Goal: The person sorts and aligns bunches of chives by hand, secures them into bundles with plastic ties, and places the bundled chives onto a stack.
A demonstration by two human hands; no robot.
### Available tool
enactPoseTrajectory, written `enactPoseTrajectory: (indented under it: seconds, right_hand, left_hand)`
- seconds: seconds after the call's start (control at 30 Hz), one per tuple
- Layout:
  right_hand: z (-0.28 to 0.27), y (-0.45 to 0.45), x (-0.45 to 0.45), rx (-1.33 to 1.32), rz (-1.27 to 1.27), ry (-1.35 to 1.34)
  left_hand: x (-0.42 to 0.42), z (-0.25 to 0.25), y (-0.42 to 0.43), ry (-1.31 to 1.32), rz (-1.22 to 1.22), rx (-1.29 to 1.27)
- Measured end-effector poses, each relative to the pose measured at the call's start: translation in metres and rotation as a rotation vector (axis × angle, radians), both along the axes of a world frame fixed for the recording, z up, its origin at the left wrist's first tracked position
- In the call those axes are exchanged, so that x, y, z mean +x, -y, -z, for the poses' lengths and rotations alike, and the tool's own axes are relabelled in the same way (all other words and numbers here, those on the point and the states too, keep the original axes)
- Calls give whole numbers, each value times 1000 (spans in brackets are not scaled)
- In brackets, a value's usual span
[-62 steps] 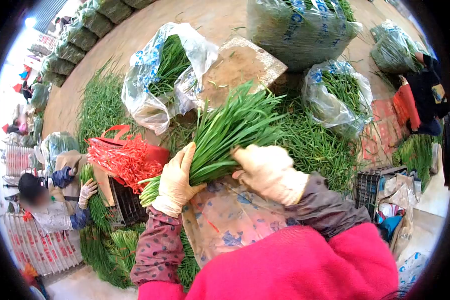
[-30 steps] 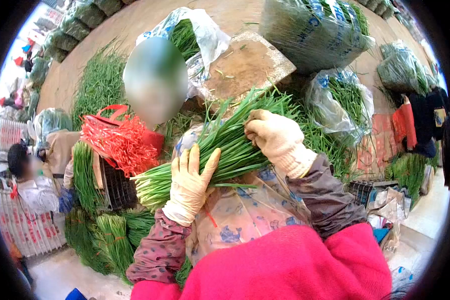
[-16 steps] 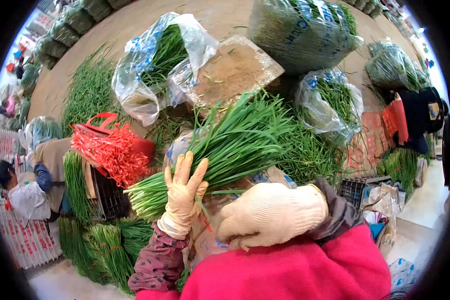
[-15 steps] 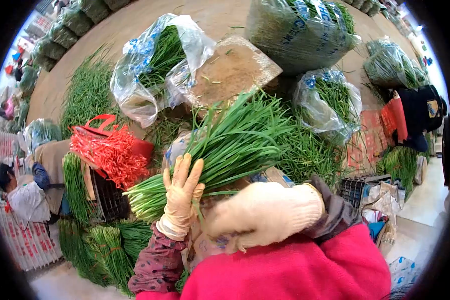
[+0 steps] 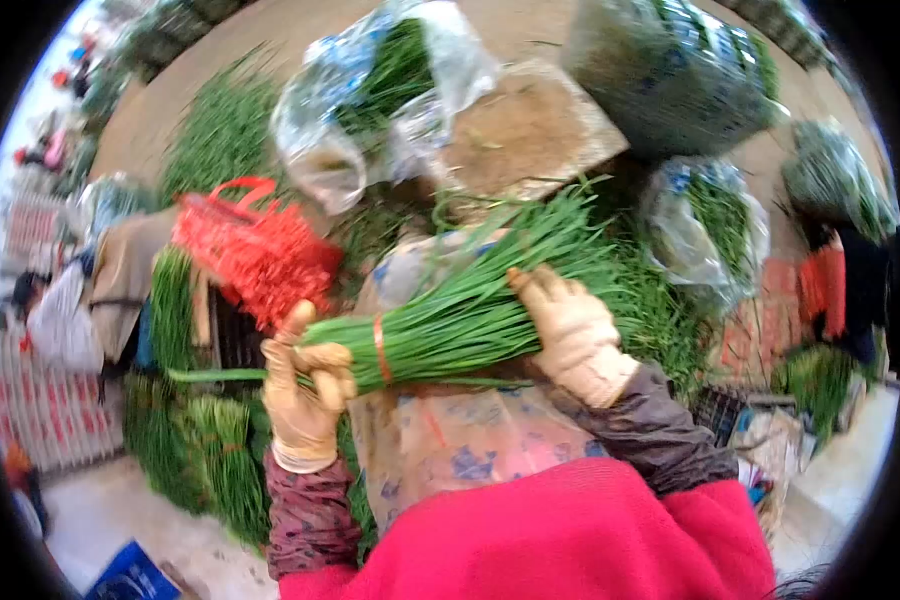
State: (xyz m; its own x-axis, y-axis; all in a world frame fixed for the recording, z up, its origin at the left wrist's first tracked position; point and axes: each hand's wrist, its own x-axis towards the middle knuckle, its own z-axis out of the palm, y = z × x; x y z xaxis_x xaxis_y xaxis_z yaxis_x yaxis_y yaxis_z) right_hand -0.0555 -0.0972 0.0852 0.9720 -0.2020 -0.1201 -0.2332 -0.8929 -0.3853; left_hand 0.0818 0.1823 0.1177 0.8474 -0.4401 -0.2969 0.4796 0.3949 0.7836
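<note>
A thick bunch of garlic chives (image 5: 460,330) lies across my lap, pale cut ends to the left and leaf tips to the upper right. Round its stem end runs an orange-red tie (image 5: 381,350). My left hand (image 5: 307,395), in a pale glove, is closed at the cut ends with its fingers curled in. One stray stalk (image 5: 215,376) sticks out left past that hand. Over the leafy middle, my gloved right hand (image 5: 573,335) grips the bunch from above. Beneath is a patterned translucent apron (image 5: 470,440).
Red tie strips (image 5: 280,275) are heaped at the left beside a dark crate (image 5: 238,335). Tied chive bunches (image 5: 220,460) stand at lower left. Ahead are a dirt-covered block (image 5: 520,130), an open plastic bag (image 5: 315,150) and loose chives (image 5: 660,320). Another person's red sleeve (image 5: 822,290) shows at right.
An orange-red tie now shows round the bunch. My right hand has moved from the near side onto the leaves. My left hand's spread fingers have curled in at the stem ends.
</note>
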Motion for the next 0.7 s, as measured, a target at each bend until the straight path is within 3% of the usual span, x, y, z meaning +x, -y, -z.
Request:
enactPoseTrajectory:
  seconds: [0.17,0.23,0.3,0.33,0.37,0.43,0.5,0.57,0.6,0.63,0.67,0.7]
  right_hand:
    - [3,3,5,-31,34,-79]
    - [9,5,2,-40,15,-31]
    - [4,6,5,-48,-12,-61]
    - [8,6,5,-47,-23,-40]
    - [13,8,5,-48,-40,-17]
    - [17,9,6,-56,-59,-32]
    - [13,6,6,-57,-59,-22]
    - [-14,5,7,-3,-67,-160]
    - [-35,16,5,58,-126,-181]
    - [-61,29,5,132,-196,-207]
    - [-91,33,10,138,20,-320]
    - [-96,49,11,75,27,-143]
  left_hand:
    - [20,-17,-99,351,-233,302]
    - [11,-15,-133,121,163,987]
    - [-15,60,-180,636,714,1880]
    - [-17,64,-157,343,1013,1967]
    - [-20,70,-126,21,1302,1995]
    - [-41,101,-120,325,955,1723]
    - [-40,148,-103,443,939,1704]
    - [-43,202,-85,772,526,1170]
    - [-26,167,-60,902,639,1069]
    - [-23,165,-47,873,427,908]
    - [-20,163,-33,866,233,734]
    - [-18,159,-30,985,230,876]
